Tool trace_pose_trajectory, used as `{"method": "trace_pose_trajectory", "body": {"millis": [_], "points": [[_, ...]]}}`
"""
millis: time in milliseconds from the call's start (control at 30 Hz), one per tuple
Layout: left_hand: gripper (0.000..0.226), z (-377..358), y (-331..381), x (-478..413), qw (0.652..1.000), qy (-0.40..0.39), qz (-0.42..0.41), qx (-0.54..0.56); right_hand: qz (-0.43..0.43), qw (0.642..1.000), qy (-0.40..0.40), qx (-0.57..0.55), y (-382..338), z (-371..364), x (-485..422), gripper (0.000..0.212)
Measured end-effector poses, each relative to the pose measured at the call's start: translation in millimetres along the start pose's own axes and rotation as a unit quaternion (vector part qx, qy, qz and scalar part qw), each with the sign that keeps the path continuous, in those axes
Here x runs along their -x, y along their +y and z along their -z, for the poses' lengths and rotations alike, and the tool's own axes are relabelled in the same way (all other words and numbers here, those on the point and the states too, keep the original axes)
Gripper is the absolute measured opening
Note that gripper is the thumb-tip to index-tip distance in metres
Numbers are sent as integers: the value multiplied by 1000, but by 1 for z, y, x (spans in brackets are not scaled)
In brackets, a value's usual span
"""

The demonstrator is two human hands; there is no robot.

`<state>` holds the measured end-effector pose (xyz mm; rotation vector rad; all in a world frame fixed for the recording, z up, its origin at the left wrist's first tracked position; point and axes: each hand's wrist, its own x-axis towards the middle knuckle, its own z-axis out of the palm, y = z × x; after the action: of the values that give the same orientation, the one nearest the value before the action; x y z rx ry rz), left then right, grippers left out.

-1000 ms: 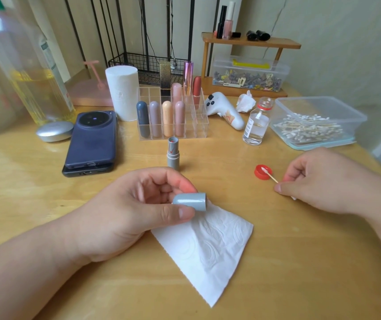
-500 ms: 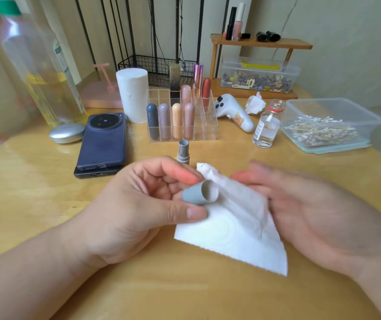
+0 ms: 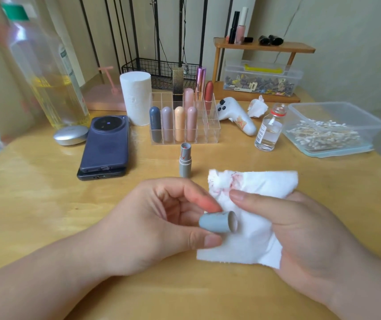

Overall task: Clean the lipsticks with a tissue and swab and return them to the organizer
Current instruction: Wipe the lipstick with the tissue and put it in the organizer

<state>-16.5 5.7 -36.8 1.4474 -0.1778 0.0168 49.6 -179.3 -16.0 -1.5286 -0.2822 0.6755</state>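
The cap [image 3: 218, 222] is what I'm on. It's pinched in my left hand [image 3: 152, 222], thumb below and fingers [image 3: 198, 199] curled over the top. It lies on its side with the open mouth turned to my right, so the inside faces the cleaning hand. There's a small red mark up by the rim, which looks like the bit to go after.

My right hand [image 3: 300, 232] grips the tissue [image 3: 254, 241], forefinger laid across it and the sheet draped over the palm just behind the cap. One corner is already stained red, and I'm presenting the white part to the cap, clean paper for a clean wipe.

The lipstick [image 3: 185, 162] itself stands upright and uncapped on the counter [image 3: 46, 204], just beyond my left hand and in front of the organizer [image 3: 212, 132]. Standing it keeps the smeared top off the wood. It's close to the organizer for the trip back. The organizer holds a row of capped sticks, with free slots at its right end.

The swabs [image 3: 323, 135] sit in their tub [image 3: 355, 114] off to the right. Beside it is the little bottle [image 3: 269, 130], open with a swab standing in it, all within my right hand's reach.
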Motion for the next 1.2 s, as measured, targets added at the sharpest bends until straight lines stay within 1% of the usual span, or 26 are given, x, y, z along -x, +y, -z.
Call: {"method": "trace_pose_trajectory", "body": {"millis": [33,67,100,133,167,233,300,367,400,467,567,700,767,867,900,967,1000,1033,1067,1100,1133,1167,1200], "points": [[26,1,0,0,1000,-7,19,-1,33,996,-42,-65,3,-3,8,25],[24,2,0,0,999,-5,32,-4,92,995,-6,-27,-2,0,9,22],[22,3,0,-1,999,5,39,-3,134,988,58,57,-11,5,9,13],[22,4,1,-2,999,20,42,4,187,975,61,107,-9,9,9,8],[24,5,1,-3,998,36,45,20,207,963,61,161,-4,7,9,12],[22,6,1,-5,995,63,51,64,243,947,87,190,-5,9,9,16],[20,6,1,-6,990,75,61,103,303,912,108,255,-7,10,9,15],[22,6,0,-7,989,63,63,116,369,861,94,337,-4,7,8,22],[25,7,0,-7,990,52,61,118,391,845,83,356,-3,5,7,21],[32,10,0,-6,990,29,58,124,413,828,68,372,-2,6,5,16],[38,14,-1,-6,988,-6,61,141,427,810,45,399,2,8,2,17],[38,19,0,-7,978,-39,100,177,402,793,10,458,3,12,1,19],[39,21,1,-8,974,-49,115,191,373,808,-25,454,2,13,3,20],[37,21,0,-8,973,-52,111,196,306,866,-68,389,3,10,5,29],[36,19,1,-7,976,-43,104,188,291,881,-74,366,2,8,6,27],[27,14,0,-6,984,-6,87,153,273,904,-68,321,-2,2,7,16],[23,10,0,-4,991,13,71,117,248,926,-65,278,-4,2,7,17],[21,8,0,-2,997,33,43,60,213,948,-71,224,-6,2,7,23],[20,7,0,1,998,54,1,-17,181,963,-82,184,-8,2,8,32],[19,5,0,2,992,68,-46,-95,164,970,-94,153,-10,1,9,36],[21,3,1,4,981,72,-91,-157,159,972,-102,139,-10,0,10,31],[23,3,0,5,973,73,-117,-183,156,976,-101,117,-11,-2,11,21],[23,4,1,4,978,71,-111,-163,156,978,-96,101,-10,-1,11,16]]}}
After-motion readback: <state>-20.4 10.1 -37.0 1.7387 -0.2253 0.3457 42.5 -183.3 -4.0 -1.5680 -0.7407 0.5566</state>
